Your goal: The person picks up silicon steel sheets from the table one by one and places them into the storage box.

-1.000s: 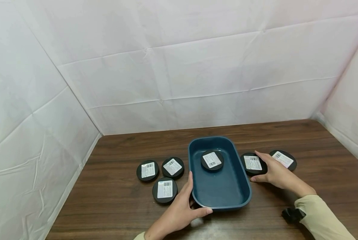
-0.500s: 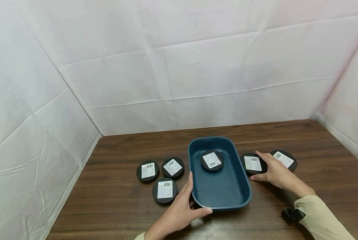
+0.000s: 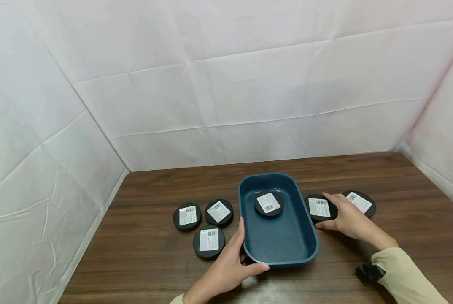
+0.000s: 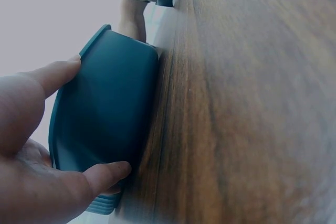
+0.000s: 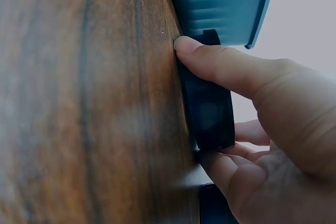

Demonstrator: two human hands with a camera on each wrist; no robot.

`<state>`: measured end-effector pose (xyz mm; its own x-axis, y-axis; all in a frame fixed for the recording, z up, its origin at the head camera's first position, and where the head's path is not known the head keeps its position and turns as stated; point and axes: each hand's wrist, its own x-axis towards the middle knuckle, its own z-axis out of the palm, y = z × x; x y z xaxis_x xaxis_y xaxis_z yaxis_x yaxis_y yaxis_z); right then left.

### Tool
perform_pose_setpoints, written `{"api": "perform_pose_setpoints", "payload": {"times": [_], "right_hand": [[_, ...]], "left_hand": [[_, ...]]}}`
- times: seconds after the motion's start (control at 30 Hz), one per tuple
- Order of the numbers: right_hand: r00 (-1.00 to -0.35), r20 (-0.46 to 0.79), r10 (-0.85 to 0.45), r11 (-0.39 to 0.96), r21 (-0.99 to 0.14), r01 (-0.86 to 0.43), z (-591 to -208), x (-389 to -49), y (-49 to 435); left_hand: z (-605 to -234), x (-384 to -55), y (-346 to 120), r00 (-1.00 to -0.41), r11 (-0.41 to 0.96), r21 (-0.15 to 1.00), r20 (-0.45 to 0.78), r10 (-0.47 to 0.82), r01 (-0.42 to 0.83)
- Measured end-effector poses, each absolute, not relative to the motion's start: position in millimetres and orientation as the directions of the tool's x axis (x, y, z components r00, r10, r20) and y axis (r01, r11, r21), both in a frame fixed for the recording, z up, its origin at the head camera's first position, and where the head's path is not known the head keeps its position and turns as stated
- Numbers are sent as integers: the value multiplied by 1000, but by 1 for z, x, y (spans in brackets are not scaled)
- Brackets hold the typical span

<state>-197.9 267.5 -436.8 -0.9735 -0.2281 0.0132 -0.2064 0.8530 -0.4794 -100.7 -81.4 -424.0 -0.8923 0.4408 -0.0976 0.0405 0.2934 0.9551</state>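
Observation:
A dark blue plastic tray [image 3: 281,240] stands on the wooden table, with one black round disc [image 3: 268,203] inside towards its far end. My left hand [image 3: 226,264] grips the tray's near left corner, thumb at the front and fingers along the left side. Just right of the tray, my right hand [image 3: 348,217] holds another black disc [image 3: 319,207] between thumb and fingers; in the right wrist view this thick disc [image 5: 210,111] stays on or very close to the table. A further labelled disc [image 3: 359,203] lies behind that hand, partly covered by it.
Three more black discs with white barcode labels lie left of the tray: one at far left [image 3: 187,216], one beside it [image 3: 219,212], one nearer [image 3: 208,242]. White sheeting [image 3: 226,93] walls the table [image 3: 135,236] at the back and sides.
Almost nothing differs. My right hand and the disc in it have shifted very slightly; the left hand and the tray stay in place.

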Motion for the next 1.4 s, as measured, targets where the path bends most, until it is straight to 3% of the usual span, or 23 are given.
{"api": "perform_pose_setpoints", "payload": {"times": [0.43,1.4], "right_hand": [[-972,68,-224,848,-478,-229,-438,-198,266],[-979,23,-202,862,-471,-189,-428,-196,266]], "left_hand": [[-424,-101,-81,-893,297,954,-93,440,47],[-427,-101,-81,-892,294,953,-68,447,74]]}}
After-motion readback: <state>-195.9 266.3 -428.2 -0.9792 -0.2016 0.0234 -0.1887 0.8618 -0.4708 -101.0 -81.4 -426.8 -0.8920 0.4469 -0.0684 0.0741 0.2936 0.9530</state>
